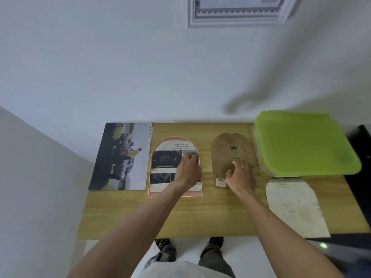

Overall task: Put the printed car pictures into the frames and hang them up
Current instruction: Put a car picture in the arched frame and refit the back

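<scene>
An arch-shaped frame (160, 169) with a pink rim lies flat on the wooden table (200, 213), a printed car picture headed "ADVANCED" inside it. My left hand (188, 171) rests on its right half, fingers bent over the picture. To the right lies the brown arch-shaped backing board (230, 149). My right hand (240, 175) sits on the board's lower part with fingers curled at its surface. A rectangular car print (122, 157) lies at the table's left. A white arch-shaped sheet (295, 205) lies at the right front.
A clear box with a green lid (305, 141) stands at the table's back right, touching the board's edge. A white ornate frame (236, 13) hangs on the wall above. A dark object borders the table's right side. My feet show below the front edge.
</scene>
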A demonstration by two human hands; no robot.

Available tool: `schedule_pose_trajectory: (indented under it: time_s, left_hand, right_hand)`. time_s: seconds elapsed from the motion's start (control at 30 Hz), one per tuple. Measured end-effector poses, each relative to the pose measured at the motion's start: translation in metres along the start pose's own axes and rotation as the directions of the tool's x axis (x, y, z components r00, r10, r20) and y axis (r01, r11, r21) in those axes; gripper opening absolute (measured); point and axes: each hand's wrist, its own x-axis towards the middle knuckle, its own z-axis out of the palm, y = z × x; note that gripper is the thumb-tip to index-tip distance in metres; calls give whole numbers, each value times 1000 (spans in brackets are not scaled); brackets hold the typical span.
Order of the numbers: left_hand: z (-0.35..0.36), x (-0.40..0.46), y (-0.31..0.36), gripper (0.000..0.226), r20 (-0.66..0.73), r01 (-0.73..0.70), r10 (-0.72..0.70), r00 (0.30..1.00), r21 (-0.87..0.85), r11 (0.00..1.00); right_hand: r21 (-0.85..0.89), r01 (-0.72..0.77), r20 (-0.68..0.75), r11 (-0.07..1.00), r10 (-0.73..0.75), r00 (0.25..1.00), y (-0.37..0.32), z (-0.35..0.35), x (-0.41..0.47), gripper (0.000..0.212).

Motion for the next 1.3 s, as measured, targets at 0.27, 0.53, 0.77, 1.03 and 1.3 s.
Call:
schedule_pose_trajectory:
  time_s: [0.27, 0.53, 0.77, 1.03, 1.3]
  left_hand:
    - [62, 5, 63, 48, 156, 270, -266, 951, 1, 963]
    - [78, 9, 78, 66, 117, 519, -510, 852, -313, 796]
    - [60, 4, 68, 53, 100, 505, -520, 848, -450, 736]
    - [8, -15, 28, 41, -23, 353, -403, 915, -439, 826]
    - [-57, -40, -49, 40, -144, 267, -332, 932, -345, 900]
  right_hand:
    - [-131, -37, 100, 991, 51, 994, 68, -27, 21, 55]
    - [61, -51, 141, 997, 42, 989, 84, -22, 27, 62]
    - [372, -214, 184, 903, 155, 971, 89, -25, 30, 69]
    - [559, -106, 202, 822, -12, 979, 58, -17, 26, 75]
    - [549, 17, 245, 836, -180, 953, -14, 1, -6, 62]
